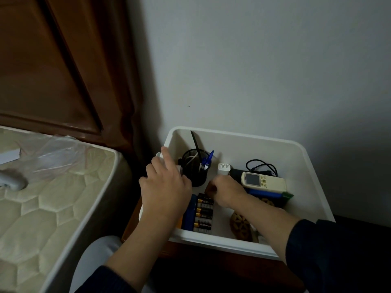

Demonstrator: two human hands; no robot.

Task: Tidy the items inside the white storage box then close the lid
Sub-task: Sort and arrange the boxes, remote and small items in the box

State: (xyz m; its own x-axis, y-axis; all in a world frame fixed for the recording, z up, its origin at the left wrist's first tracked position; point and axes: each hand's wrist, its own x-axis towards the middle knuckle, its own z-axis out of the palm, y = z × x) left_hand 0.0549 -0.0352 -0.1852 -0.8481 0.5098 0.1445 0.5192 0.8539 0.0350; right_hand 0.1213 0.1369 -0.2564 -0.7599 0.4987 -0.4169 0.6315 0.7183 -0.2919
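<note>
- The white storage box (300, 157) sits open on a brown wooden surface (135, 218), against the wall and right next to the bed (53, 208).
- At about 10 o'clock in the box stands a black mesh cup (194, 172). It holds a black pen (195, 142) and a blue pen (208, 158).
- At 7 o'clock lies a pack of batteries (204, 212) with a blue edge.
- Near the middle stands a white plug (223, 169).
- At 3 o'clock a white remote (264, 182) lies on top of a blue thing (264, 195), with a black cord (261, 166) behind it.
- At 5 o'clock lies a round wooden coaster (241, 224).
- My left hand (167, 187) is flat and relaxed, fingers straight, resting over the left wall of the box beside the cup.
- My right hand (227, 192) is curled in the middle of the box, just in front of the plug. I cannot tell if it holds something.
</note>
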